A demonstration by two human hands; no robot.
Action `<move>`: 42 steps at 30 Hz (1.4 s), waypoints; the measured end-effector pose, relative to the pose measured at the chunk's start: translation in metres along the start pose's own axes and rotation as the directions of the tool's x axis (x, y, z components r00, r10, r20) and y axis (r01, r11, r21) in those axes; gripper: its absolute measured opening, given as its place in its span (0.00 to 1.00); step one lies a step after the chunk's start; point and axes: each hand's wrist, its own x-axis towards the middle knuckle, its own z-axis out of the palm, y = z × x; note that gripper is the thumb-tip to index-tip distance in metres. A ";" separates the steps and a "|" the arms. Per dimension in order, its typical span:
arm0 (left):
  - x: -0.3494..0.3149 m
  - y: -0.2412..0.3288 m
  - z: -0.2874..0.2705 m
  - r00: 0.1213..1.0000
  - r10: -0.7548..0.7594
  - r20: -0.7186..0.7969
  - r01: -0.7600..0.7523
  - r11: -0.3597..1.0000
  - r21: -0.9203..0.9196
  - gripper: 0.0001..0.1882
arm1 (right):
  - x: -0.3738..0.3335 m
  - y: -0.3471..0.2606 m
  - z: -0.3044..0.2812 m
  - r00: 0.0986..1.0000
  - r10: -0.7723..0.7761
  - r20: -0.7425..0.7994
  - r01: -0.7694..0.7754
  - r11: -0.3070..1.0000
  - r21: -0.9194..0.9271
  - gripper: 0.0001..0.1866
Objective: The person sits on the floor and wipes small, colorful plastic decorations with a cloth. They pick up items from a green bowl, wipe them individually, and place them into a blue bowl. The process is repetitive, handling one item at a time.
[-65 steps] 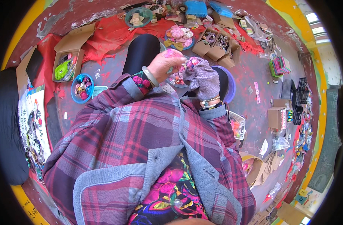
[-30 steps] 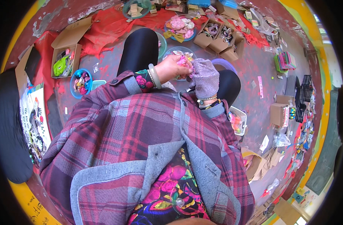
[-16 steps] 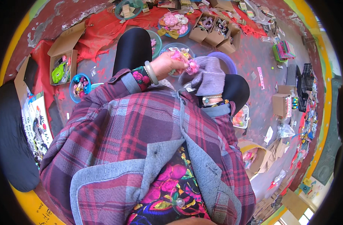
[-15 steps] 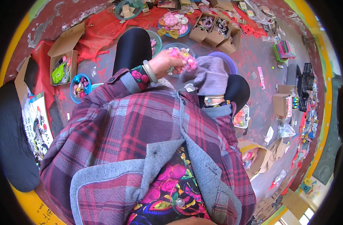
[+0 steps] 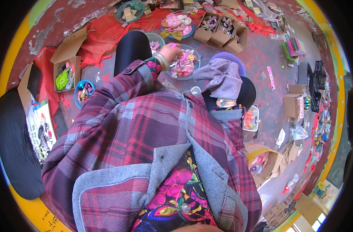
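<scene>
My left hand [image 5: 171,52] is above the left side of a clear round tub [image 5: 199,58], its fingers closed on a small pink piece [image 5: 173,45] that mostly hides behind them. Inside the tub lies a heap of pink, white and yellow small ornaments [image 5: 182,66]. My right hand [image 5: 222,79] wears a soft lavender-grey glove and hovers by my right knee, its fingers pointing left and somewhat apart. Nothing shows between them. Just behind that hand stands a purple basin [image 5: 238,63], partly covered by the glove.
A green tub [image 5: 161,40] and a blue-rimmed tub of pink and white bows [image 5: 178,25] stand farther off. Open cardboard boxes [image 5: 219,34] with hair bands are beyond. To the left are a blue basket [image 5: 85,92] and a carton [image 5: 66,73]; a white basket [image 5: 251,118] sits by my right knee.
My left hand has moved left and away from me, parting from the gloved right hand. The pink and yellow bundle no longer shows at its fingers, only a small pink bit. My right hand stays nearly in place.
</scene>
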 end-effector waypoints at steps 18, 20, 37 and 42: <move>-0.100 0.052 0.000 0.704 -0.049 0.709 0.316 0.915 -0.250 0.26 | 0.058 0.040 -0.035 0.811 -0.332 0.482 0.582 0.372 -0.723 0.14; -0.100 0.052 -0.004 0.707 -0.051 0.705 0.296 0.927 -0.230 0.27 | 0.058 0.042 -0.033 0.799 -0.318 0.511 0.597 0.306 -0.742 0.13; -0.112 0.054 0.011 0.919 -0.120 0.375 0.035 0.974 0.224 0.24 | 0.032 0.051 0.011 0.362 -0.022 0.932 0.765 -0.565 -0.310 0.23; -0.113 0.036 0.018 0.911 0.026 0.412 -0.068 0.994 0.087 0.19 | 0.032 0.060 0.008 0.369 -0.142 0.919 0.754 -0.532 -0.385 0.17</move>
